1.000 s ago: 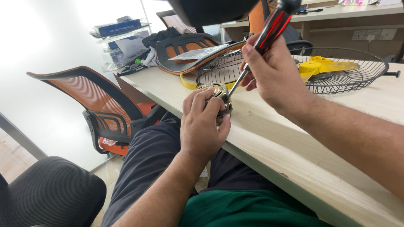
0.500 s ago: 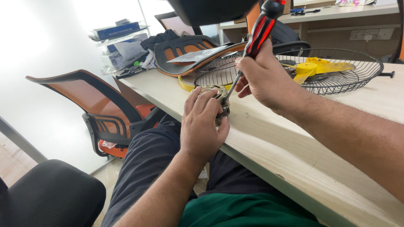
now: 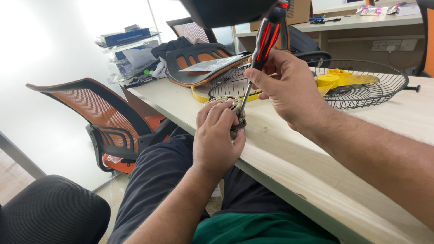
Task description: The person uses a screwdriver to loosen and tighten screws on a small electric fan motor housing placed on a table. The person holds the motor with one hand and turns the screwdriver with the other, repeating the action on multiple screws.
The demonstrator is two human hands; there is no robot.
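My left hand grips a small round metal motor part at the near edge of the wooden table. My right hand holds a red and black screwdriver upright, slightly tilted, its tip down on the metal part just above my left fingers. Most of the metal part is hidden under my left hand.
A black wire fan grille lies behind my right hand with a yellow fan blade in it. A detached chair backrest rests at the table's far end. An orange mesh chair stands left, a black chair near left.
The right hand has tilted the screwdriver handle slightly and shifted a little; the left hand keeps its grip on the metal part in the same place.
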